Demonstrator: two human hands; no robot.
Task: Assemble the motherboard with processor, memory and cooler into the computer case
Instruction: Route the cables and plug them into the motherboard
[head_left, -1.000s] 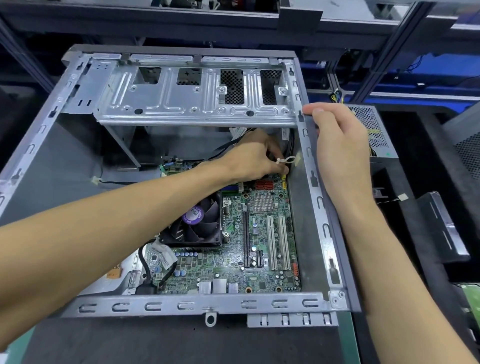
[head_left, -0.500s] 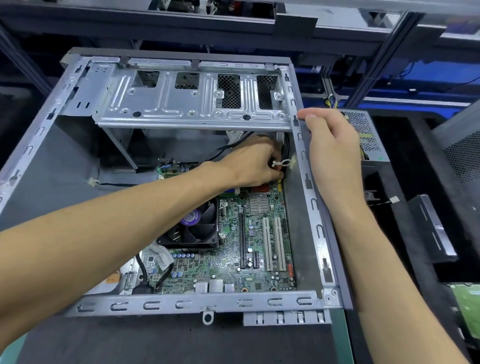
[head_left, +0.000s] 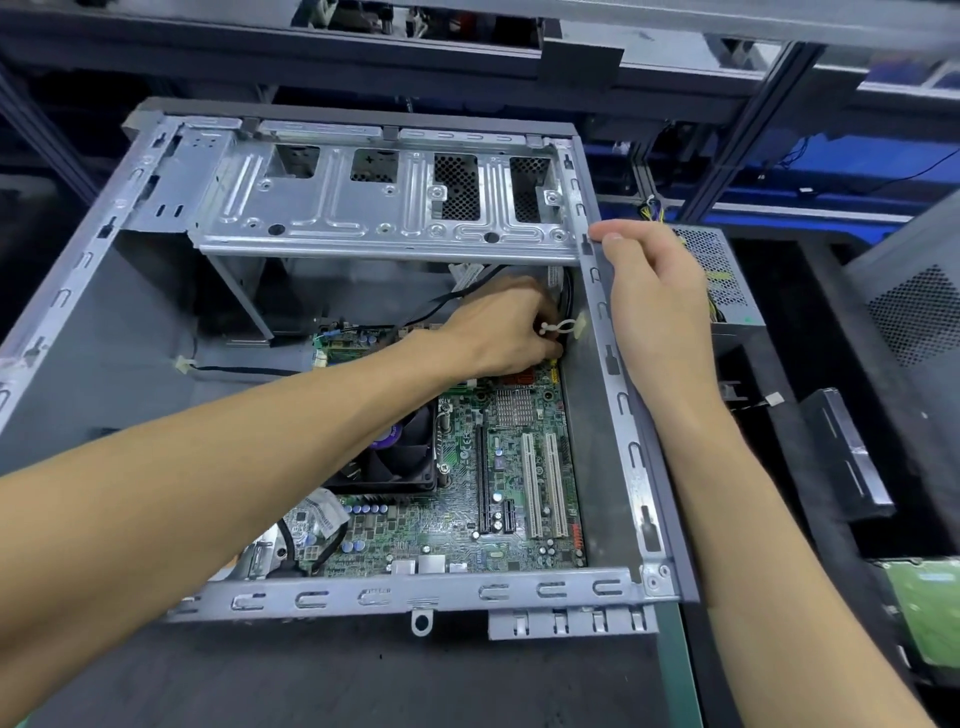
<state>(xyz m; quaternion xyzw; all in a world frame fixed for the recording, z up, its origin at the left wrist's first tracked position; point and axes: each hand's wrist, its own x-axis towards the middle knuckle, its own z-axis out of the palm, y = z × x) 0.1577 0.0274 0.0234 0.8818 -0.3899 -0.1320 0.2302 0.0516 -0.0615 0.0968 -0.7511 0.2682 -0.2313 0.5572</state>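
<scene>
While right hand (head_left: 657, 317) grips case (head_left: 631, 467) rail — left hand (head_left: 498, 327) reaches inside.

A grey metal power supply box with a perforated mesh face (head_left: 719, 275) sat on the dark work surface (head_left: 810, 395), a bundle of yellow and black wires (head_left: 652, 208) showing just behind it. Nearer lay a flat black rectangular drive with a silvery edge (head_left: 844, 457), tilted, and beside it a small white connector on a thin lead (head_left: 773, 399). A green-topped hard disk (head_left: 922, 608) lay at the right edge. A grey panel with a mesh vent (head_left: 919, 312) leaned at far right. Dark metal shelving rails (head_left: 467, 47) crossed overhead
</scene>
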